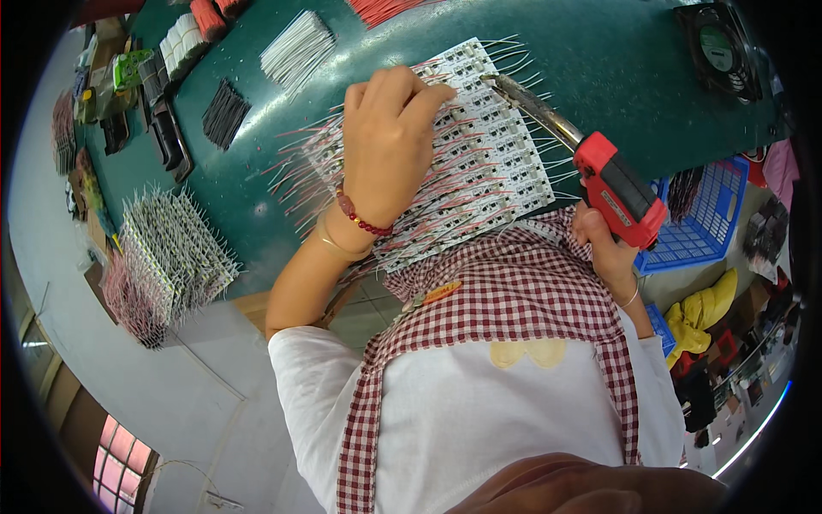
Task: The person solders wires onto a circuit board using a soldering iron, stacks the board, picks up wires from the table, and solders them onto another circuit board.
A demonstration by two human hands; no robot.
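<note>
From my remote seat I see a white board (505, 156) lying aslant on the green table (591, 51), its near end close to the checked apron (514, 295). It is a flat sheet of many small repeated sections, dotted with dark parts. Thin red wires (454, 169) lie across it in rows and bristle past its left edge, while pale wires poke out along the right.

My judgement is that much of the wiring is done: the near and middle rows carry red wires, but the far end looks barer, so I take that to be what is left. The left hand hides part of it, so I can't be sure.

That left hand (387, 141) is over the upper board, fingers curled and thumb pointing at the surface — I can't tell whether a wire is pinched there. The right hand (606, 247) is wrapped around the red and black handle of a soldering iron (618, 187), whose tip is over the far right part of the board, near the left thumb.

Farther out, white wires (298, 51) and black wires (226, 113) lie in loose piles, with a stack of wired boards (175, 253) at the left.
</note>
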